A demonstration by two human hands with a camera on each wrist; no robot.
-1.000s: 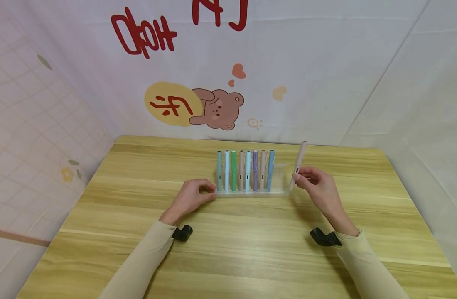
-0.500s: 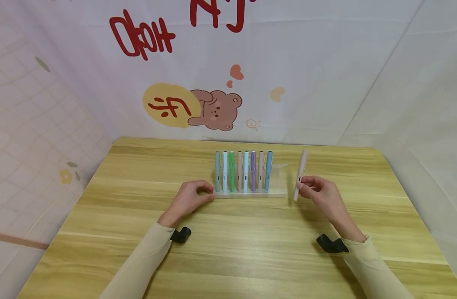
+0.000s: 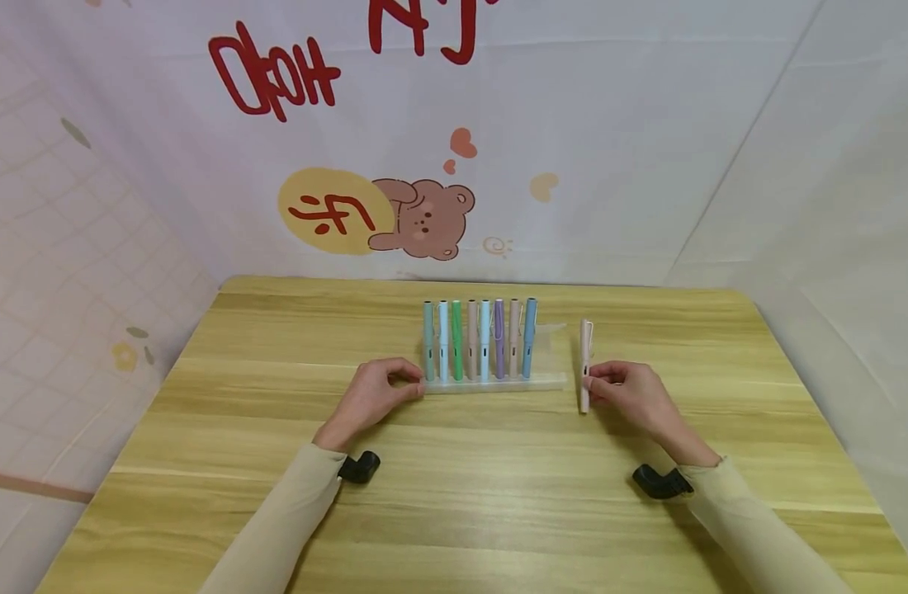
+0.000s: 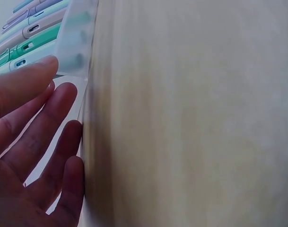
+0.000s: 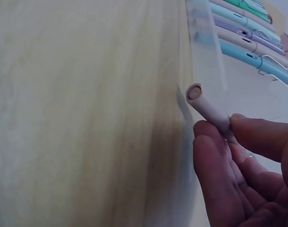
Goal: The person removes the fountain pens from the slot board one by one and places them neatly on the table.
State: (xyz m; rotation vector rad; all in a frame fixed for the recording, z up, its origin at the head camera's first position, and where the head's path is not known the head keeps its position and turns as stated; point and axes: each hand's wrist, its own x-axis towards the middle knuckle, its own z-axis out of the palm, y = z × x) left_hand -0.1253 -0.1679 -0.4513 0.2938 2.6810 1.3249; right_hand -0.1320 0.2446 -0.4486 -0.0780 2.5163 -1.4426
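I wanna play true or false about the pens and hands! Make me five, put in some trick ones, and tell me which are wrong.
1. The right hand is holding a pale pink pen. True.
2. The green pen is lying flat on the table. False: the green pen stands in the clear rack.
3. Eight pens are standing in the clear rack. True.
4. The left hand is at the left end of the clear rack. True.
5. The bear on the wall is blue. False: the bear is brown.
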